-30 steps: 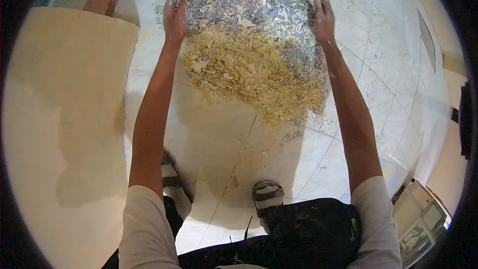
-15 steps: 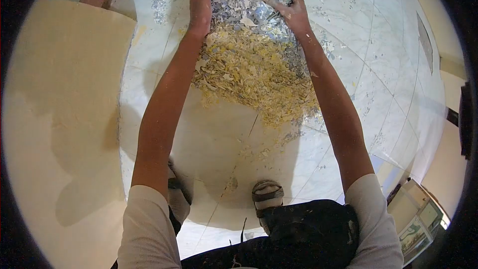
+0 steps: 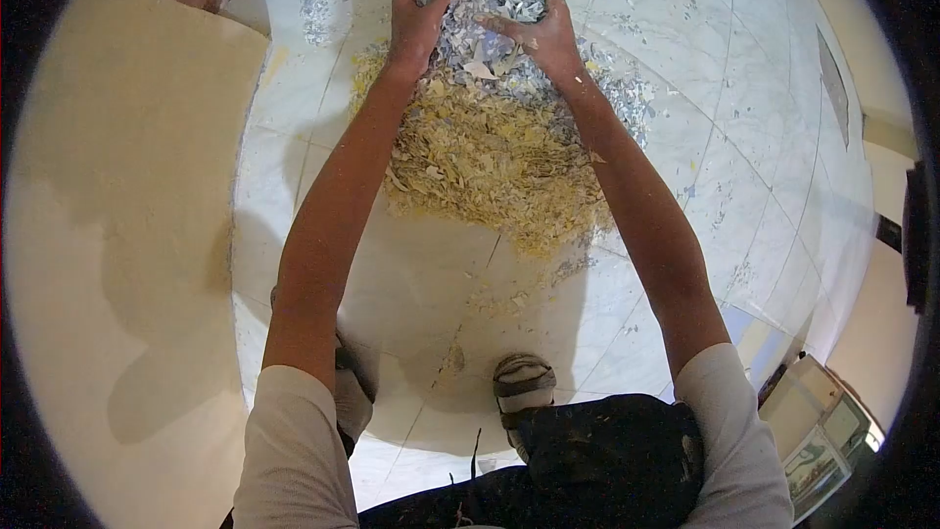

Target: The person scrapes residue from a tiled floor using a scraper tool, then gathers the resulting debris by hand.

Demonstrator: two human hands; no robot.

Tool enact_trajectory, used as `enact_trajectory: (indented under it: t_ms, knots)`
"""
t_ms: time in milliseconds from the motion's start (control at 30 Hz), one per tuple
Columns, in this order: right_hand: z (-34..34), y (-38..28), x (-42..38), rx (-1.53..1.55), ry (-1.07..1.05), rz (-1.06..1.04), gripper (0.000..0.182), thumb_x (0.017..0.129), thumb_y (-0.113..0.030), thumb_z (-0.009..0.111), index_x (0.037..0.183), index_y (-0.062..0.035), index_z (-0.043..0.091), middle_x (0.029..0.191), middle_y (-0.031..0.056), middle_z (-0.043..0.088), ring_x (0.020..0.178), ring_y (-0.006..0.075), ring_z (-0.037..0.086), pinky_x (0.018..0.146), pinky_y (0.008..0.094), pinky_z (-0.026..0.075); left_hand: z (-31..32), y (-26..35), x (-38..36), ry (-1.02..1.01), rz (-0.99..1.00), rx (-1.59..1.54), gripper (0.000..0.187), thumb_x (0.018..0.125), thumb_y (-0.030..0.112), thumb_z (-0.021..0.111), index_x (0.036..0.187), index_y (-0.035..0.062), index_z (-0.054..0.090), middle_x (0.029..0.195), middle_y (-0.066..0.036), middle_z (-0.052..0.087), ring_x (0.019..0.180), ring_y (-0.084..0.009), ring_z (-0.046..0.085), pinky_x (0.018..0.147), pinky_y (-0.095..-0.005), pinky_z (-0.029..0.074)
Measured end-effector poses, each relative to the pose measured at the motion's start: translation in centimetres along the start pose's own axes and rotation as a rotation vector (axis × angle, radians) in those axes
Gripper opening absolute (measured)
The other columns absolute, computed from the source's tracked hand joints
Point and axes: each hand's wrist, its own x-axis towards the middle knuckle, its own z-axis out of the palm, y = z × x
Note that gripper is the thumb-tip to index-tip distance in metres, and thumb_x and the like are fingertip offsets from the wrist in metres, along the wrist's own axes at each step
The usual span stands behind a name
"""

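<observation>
A heap of yellowish paint flakes (image 3: 499,162) lies on the tiled floor, with grey-blue and white paint flakes (image 3: 480,44) piled at its far side. My left hand (image 3: 419,20) curves around the left of the grey-blue part, its thumb pointing inward. On the right, my right hand (image 3: 537,29) curls round a clump of the same flakes, thumb and fingers spread about it. Both hands are cupped, facing each other, with flakes between them. The fingertips are partly buried, and dust coats them.
A wall or panel (image 3: 147,206) rises on the left. Loose flakes are scattered over the pale floor tiles (image 3: 685,137) to the right. My sandaled foot (image 3: 524,382) is near the heap's front. A framed glass item (image 3: 818,441) stands at the lower right.
My hands have drawn closer together and slightly nearer to me, closing in on the grey-blue flakes. A clump of flakes now sits between them.
</observation>
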Motion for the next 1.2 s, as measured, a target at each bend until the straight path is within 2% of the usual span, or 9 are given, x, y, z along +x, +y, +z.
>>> enact_trajectory:
  t_ms: [67,167,267,367,567,633,800,933,1200]
  knots:
    - [0.0,0.8,0.1,0.018,-0.025,-0.024,0.079,0.078,0.001,0.09,0.145,-0.0064,0.049,0.135,0.0148,0.061,0.114,0.0204,0.066,0.092,0.0346,0.062,0.6,1.4,-0.7,-0.02,-0.001,0.063,0.073,0.095,0.034,0.079,0.153,0.0013,0.047,0.139,-0.012,0.061,0.132,-0.0214,0.055,0.113,-0.0385,0.041]
    - [0.6,0.9,0.2,0.173,0.031,-0.042,0.08,0.074,-0.011,0.096,0.14,-0.006,0.052,0.128,0.0147,0.062,0.116,0.0213,0.064,0.09,0.0365,0.061,-0.2,-0.9,0.6,0.046,0.001,0.007,0.062,0.098,0.033,0.073,0.147,-0.0001,0.054,0.136,-0.012,0.063,0.131,-0.022,0.056,0.111,-0.0399,0.043]
    - [1.7,-1.8,-0.2,0.573,0.083,0.084,0.07,0.077,-0.005,0.093,0.134,-0.006,0.053,0.126,0.0137,0.064,0.11,0.0195,0.067,0.081,0.033,0.063,-0.7,-2.1,1.7,-0.004,0.045,-0.123,0.051,0.1,0.034,0.066,0.136,-0.0017,0.063,0.128,-0.01,0.066,0.124,-0.0226,0.059,0.108,-0.0408,0.044]
    - [2.3,-1.8,-0.3,0.495,0.15,0.046,0.059,0.079,0.002,0.087,0.129,-0.0035,0.055,0.117,0.0124,0.069,0.101,0.019,0.07,0.08,0.0316,0.062,-1.8,-6.3,4.2,0.071,0.36,0.102,0.045,0.101,0.038,0.062,0.125,-0.0003,0.069,0.121,-0.008,0.066,0.113,-0.0216,0.061,0.105,-0.041,0.045]
    - [1.0,-4.0,-1.2,0.392,0.258,0.07,0.044,0.081,0.001,0.082,0.12,0.0011,0.061,0.102,0.0101,0.075,0.088,0.0164,0.072,0.076,0.032,0.059,3.2,-2.9,2.0,0.301,0.05,-0.161,0.044,0.095,0.033,0.074,0.127,0.0038,0.067,0.114,-0.011,0.065,0.103,-0.0211,0.06,0.096,-0.0408,0.05]
    - [0.6,-4.5,-1.5,0.34,0.3,0.056,0.044,0.08,-0.002,0.083,0.12,-0.0007,0.063,0.101,0.0092,0.075,0.088,0.0163,0.071,0.076,0.0327,0.058,6.5,1.2,-0.9,0.34,-0.046,-0.208,0.045,0.094,0.03,0.077,0.129,0.0043,0.065,0.11,-0.01,0.063,0.103,-0.0214,0.06,0.094,-0.0392,0.051]
    - [-0.6,-5.1,-2.0,0.27,0.336,-0.008,0.037,0.081,-0.002,0.082,0.114,0.0003,0.066,0.099,0.0079,0.075,0.085,0.016,0.07,0.077,0.0323,0.056,8.3,-1.3,-1.0,0.473,0.206,0.174,0.06,0.094,0.036,0.077,0.137,0.0006,0.055,0.116,-0.011,0.055,0.105,-0.0215,0.059,0.091,-0.0374,0.052]
    - [-1.5,-5.3,-1.7,0.124,0.347,-0.046,0.042,0.076,-0.004,0.084,0.113,0.0003,0.065,0.093,0.0084,0.075,0.083,0.0169,0.07,0.078,0.0336,0.057,9.2,0.5,-2.0,0.39,0.103,-0.151,0.081,0.092,0.049,0.079,0.138,-0.0082,0.047,0.126,-0.016,0.047,0.107,-0.0222,0.056,0.092,-0.0392,0.05]
    - [-1.8,-2.2,-1.6,-0.002,0.239,0.001,0.048,0.083,-0.023,0.088,0.119,0.0022,0.068,0.123,0.0168,0.063,0.107,0.0247,0.066,0.1,0.0389,0.05,9.0,1.3,-1.7,0.45,0.088,-0.238,0.08,0.092,0.046,0.08,0.137,-0.0095,0.046,0.123,-0.015,0.053,0.104,-0.0199,0.058,0.089,-0.0377,0.051]
